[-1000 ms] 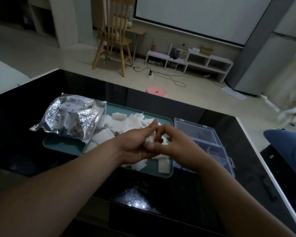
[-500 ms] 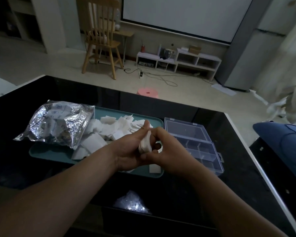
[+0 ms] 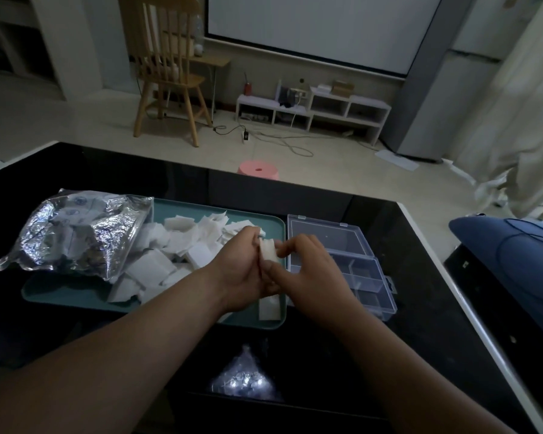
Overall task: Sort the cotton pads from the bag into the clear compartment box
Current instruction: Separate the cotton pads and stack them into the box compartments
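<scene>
Over right end of teal rectangular tray [image 3: 60, 294]: left hand [image 3: 240, 270] and right hand [image 3: 315, 277] meet, fingers curled, both pinching small stack of white square cotton pads [image 3: 268, 251]. Loose pads [image 3: 170, 249] heaped on tray, spilling from crinkled silver foil bag [image 3: 76, 233]. Clear plastic compartment box [image 3: 362, 277], lid open, just right of tray on black glossy worktop [image 3: 342, 355].

White cotton pads [image 3: 182, 245] heaped beside crinkled foil bag [image 3: 76, 233]; clear compartment box [image 3: 358, 267] open, lid back.

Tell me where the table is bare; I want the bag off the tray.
Bare table lies behind the tray and box, and right of the box. The tray's near left corner is bare. Crowded: pads fill its middle; left hand and right hand hold pads at its right edge.
</scene>
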The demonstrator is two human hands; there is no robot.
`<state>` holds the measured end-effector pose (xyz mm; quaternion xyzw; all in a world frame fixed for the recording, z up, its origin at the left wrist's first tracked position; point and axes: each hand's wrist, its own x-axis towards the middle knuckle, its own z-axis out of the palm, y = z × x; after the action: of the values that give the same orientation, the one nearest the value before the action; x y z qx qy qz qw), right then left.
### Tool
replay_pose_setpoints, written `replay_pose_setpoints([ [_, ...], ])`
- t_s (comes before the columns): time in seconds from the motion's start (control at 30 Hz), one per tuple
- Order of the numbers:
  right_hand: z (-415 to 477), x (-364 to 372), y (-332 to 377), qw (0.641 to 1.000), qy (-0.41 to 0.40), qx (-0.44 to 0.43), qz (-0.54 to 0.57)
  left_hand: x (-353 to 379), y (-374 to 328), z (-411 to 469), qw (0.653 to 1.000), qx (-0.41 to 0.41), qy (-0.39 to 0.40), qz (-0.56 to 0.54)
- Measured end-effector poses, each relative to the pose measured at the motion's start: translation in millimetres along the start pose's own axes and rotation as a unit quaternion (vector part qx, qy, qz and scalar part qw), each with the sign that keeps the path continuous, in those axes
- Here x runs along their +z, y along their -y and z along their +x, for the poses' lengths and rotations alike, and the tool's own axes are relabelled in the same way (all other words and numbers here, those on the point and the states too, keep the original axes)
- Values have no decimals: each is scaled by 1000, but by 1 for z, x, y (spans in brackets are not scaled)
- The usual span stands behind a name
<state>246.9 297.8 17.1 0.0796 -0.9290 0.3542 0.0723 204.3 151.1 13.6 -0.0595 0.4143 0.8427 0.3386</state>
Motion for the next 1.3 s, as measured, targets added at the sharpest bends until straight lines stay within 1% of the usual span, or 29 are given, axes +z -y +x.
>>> replay_pose_setpoints([
  [0.07,5,-2,-7,999,-17,27,-16,7,2,5,999,32,-12,-7],
  [0.1,7,-3,-10,999,-23,42,-12,8,3,7,998,52,-32,-2],
  [0.2,13,-9,-14,993,-43,91,55,13,5,19,989,111,-82,61],
  [0.23,16,-11,-13,992,-48,96,65,14,5,22,985,116,-89,91],
  [0.33,23,-12,-17,993,-55,97,45,23,8,28,975,112,-96,167],
  [0.4,30,-13,-21,991,-60,107,46,30,6,31,971,112,-87,191],
  [0.47,39,-18,-27,987,-63,129,72,32,1,37,963,119,-86,225],
  [0.5,43,-24,-30,982,-71,148,96,30,-1,42,949,135,-99,265],
  [0.53,48,-31,-34,974,-86,170,120,27,-4,48,926,160,-118,321],
  [0.6,55,-41,-46,961,-109,209,148,20,-6,55,864,205,-146,436],
  [0.63,56,-43,-54,957,-107,224,150,18,-5,57,836,212,-150,483],
  [0.73,59,-32,-68,957,-62,245,140,8,4,63,778,182,-143,585],
  [0.8,62,-21,-73,961,-49,243,126,5,7,64,749,166,-142,626],
  [0.83,64,-16,-76,962,-44,242,115,4,8,64,744,167,-143,631],
  [0.97,70,-6,-81,966,-9,252,59,1,8,64,747,167,-139,629],
  [1.07,75,-5,-80,965,18,259,35,0,10,64,743,161,-131,637],
  [1.2,79,-4,-82,960,29,277,21,0,11,66,732,159,-134,648],
  [1.3,80,3,-84,956,31,290,-33,1,13,66,720,161,-125,663],
])
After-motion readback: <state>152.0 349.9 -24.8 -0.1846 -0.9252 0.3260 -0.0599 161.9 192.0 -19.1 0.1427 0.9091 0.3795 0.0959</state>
